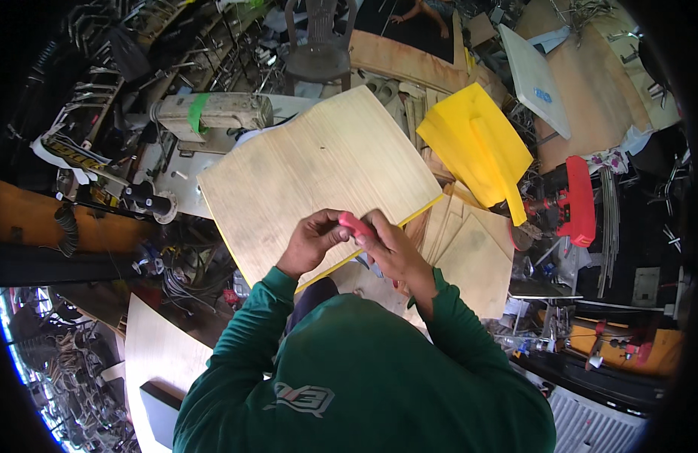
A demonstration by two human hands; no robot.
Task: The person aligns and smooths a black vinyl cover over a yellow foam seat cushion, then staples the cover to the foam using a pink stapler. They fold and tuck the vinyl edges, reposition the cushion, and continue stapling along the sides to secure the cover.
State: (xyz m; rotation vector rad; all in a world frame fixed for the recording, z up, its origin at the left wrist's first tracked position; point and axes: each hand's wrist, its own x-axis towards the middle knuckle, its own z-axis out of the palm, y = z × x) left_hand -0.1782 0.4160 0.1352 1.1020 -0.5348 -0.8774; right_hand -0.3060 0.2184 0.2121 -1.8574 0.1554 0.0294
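- I see both hands meet on a small pink-red plastic tool (355,224): my left hand (313,243) pinches its left end, my right hand (388,248) wraps its right end, so each grip is clenched on it.
- Its long axis runs left to right between the two grips.
- The pale, yellow-edged plywood panel (311,170) lies flat just beyond and beneath both grips, equally near to each hand.
- A yellow foam piece (474,143) sits well off to the right of the right grip.

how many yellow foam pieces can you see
2. One yellow foam sheet shows as an edge under the plywood panel by both hands; one cut yellow foam piece lies to the right. Others may be hidden in the clutter.
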